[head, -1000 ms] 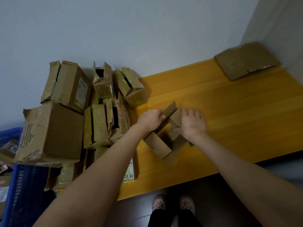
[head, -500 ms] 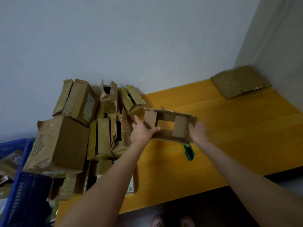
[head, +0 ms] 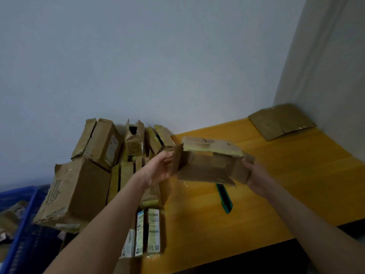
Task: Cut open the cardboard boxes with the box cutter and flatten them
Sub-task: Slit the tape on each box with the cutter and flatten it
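The opened cardboard box (head: 207, 167) is held up over the middle of the tabletop (head: 296, 184). It looks light and creased, with floppy flaps, so I'd hold it by the stiffer end walls. The left hand (head: 158, 171) pinches its left flap and the right hand (head: 256, 175) curls round its right end. The box cutter (head: 224, 198) lies on the tabletop beneath.

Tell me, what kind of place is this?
Probably a back room or home corner used for breaking down parcel packaging: a pile of labelled cardboard boxes sits on a yellow wooden table against a bare wall, a blue plastic crate beside it, one flattened box in the far corner.
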Demonstrator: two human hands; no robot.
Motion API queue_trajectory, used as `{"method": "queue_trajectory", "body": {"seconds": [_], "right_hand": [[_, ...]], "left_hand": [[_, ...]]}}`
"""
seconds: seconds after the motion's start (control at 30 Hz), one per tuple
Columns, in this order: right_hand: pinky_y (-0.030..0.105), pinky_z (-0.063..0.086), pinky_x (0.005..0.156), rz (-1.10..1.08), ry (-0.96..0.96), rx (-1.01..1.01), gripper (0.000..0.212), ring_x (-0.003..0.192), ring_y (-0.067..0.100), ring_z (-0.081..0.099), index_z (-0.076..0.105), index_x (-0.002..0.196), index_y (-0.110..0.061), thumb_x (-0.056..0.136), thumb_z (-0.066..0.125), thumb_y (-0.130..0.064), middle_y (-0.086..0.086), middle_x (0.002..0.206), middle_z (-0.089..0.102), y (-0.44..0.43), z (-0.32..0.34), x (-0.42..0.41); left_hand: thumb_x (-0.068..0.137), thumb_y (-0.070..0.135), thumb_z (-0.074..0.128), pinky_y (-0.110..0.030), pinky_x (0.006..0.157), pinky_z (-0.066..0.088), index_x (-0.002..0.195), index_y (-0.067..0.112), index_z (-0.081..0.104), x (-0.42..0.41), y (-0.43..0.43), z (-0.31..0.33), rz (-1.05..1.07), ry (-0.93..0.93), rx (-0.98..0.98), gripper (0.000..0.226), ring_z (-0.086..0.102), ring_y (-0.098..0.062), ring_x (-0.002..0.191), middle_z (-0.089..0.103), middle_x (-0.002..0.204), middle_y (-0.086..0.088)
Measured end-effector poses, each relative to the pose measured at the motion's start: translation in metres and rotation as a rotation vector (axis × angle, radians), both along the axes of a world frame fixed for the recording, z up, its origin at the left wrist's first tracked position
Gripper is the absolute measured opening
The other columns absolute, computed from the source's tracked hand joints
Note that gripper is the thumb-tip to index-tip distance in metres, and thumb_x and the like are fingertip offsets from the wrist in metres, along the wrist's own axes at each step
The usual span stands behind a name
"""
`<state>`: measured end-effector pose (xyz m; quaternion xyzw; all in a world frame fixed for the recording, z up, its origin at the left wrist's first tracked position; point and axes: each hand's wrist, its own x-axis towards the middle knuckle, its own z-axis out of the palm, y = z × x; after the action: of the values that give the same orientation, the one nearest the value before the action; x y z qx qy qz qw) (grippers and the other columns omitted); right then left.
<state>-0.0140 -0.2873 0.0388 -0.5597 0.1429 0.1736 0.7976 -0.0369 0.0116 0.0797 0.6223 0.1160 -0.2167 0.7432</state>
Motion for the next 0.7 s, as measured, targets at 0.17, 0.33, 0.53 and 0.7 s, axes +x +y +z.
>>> {"method": "queue_trajectory", "body": {"seconds": [0.17,0.33,0.53,0.7], "right_hand": [[0.04,0.045,0.094,0.212,-0.015,0.068,0.034,0.119,0.021,0.054,0.059,0.122,-0.028,0.091,0.055,-0.041,0.003,0.134,0.056,-0.004,0.007,0.001],[0.045,0.046,0.086,0.232,0.058,0.197,0.066,0.118,0.03,0.054,0.073,0.111,-0.02,0.075,0.055,-0.072,0.001,0.127,0.062,-0.003,0.008,0.005],[0.04,0.048,0.077,0.205,0.161,-0.001,0.054,0.094,0.026,0.054,0.061,0.117,-0.014,0.07,0.07,-0.039,0.01,0.111,0.055,0.012,0.011,0.008],[0.044,0.052,0.086,0.327,0.012,-0.045,0.054,0.113,0.028,0.058,0.056,0.129,-0.023,0.079,0.069,-0.005,0.004,0.125,0.061,0.013,0.003,0.008]], "left_hand": [[0.071,0.068,0.06,-0.045,0.101,0.046,0.117,0.02,0.06,0.01,-0.004,0.006,0.126,0.113,0.084,0.067,0.055,-0.028,0.115,0.06,0.121,-0.01],[0.07,0.032,0.066,-0.041,0.085,0.053,0.137,0.019,0.047,0.007,0.006,0.001,0.037,0.068,0.017,0.07,0.057,-0.03,0.106,0.058,0.12,-0.011],[0.085,-0.007,0.047,-0.043,0.091,0.05,0.139,0.034,0.044,0.003,0.007,-0.003,-0.029,-0.079,0.038,0.067,0.053,-0.027,0.122,0.055,0.134,0.0],[0.092,0.043,0.055,-0.041,0.085,0.054,0.129,0.03,0.057,0.004,0.014,-0.005,0.06,-0.057,0.067,0.038,0.058,-0.027,0.115,0.06,0.126,-0.007]]}}
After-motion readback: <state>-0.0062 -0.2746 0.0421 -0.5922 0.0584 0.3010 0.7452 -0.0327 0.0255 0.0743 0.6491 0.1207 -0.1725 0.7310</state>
